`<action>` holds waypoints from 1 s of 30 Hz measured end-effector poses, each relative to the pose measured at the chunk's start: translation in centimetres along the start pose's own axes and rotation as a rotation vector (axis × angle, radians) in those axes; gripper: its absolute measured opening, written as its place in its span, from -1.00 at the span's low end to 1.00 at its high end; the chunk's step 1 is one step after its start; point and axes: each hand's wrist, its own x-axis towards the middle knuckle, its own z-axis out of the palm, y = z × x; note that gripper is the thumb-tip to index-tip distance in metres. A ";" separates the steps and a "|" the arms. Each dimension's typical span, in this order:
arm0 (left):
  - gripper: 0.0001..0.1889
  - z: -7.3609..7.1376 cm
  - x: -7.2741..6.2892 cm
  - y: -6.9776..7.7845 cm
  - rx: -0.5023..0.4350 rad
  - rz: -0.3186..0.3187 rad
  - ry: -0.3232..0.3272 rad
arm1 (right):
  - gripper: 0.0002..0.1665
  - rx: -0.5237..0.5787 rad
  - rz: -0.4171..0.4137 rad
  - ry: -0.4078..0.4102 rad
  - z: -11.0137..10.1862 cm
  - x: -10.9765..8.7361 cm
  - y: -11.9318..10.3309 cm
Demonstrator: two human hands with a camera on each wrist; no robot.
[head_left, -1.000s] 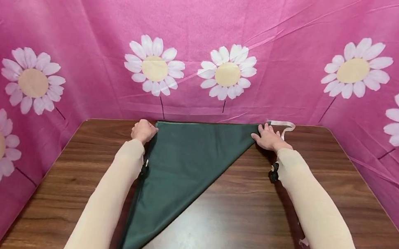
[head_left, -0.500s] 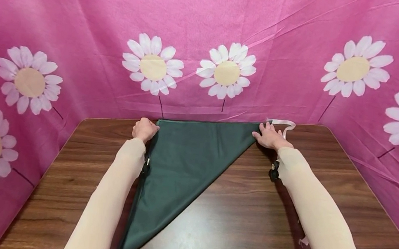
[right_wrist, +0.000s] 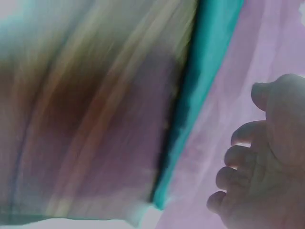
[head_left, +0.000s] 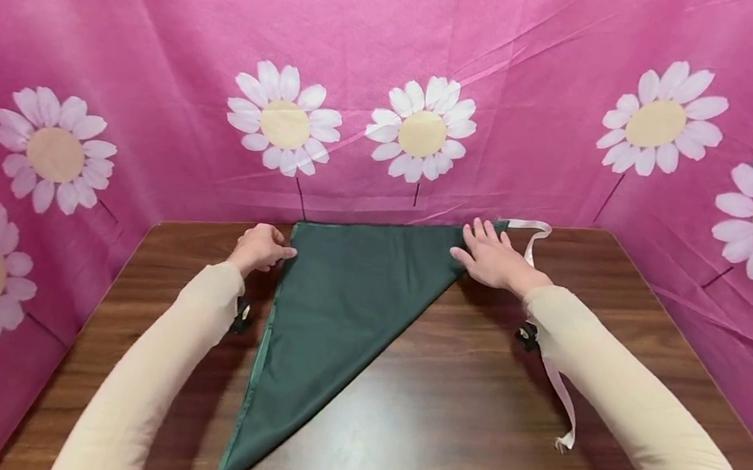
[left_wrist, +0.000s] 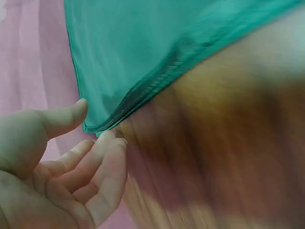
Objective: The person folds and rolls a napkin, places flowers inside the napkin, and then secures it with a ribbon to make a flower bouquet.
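Note:
A dark green cloth (head_left: pixel 339 309), folded into a triangle, lies on the wooden table with its straight top side along the back edge. A white ribbon (head_left: pixel 537 231) comes out from its far right corner. My left hand (head_left: pixel 262 247) is at the upper left corner, thumb tip right at the cloth's edge. In the left wrist view, the thumb and the relaxed fingers (left_wrist: pixel 102 167) stand apart beside that corner. My right hand (head_left: pixel 495 259) has its fingers spread over the cloth near the right corner. The right wrist view shows those fingers (right_wrist: pixel 238 176) loosely bent, holding nothing.
The brown wooden table (head_left: pixel 455 401) extends on both sides of the cloth. A pink curtain (head_left: pixel 389 17) with daisies surrounds the back and sides. A white strap (head_left: pixel 561 407) hangs below the right forearm; a dark wrist device (head_left: pixel 242 315) sits at the left sleeve.
My left hand has loosened from the corner and shifted slightly toward me, its forearm swinging left and uncovering the cloth's left edge. My right hand has slid a little left over the cloth.

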 end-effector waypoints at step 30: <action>-0.25 8.2 -17.0 2.1 0.510 0.667 -0.398 | -0.13 -0.026 -0.444 -0.232 6.5 -6.1 -15.1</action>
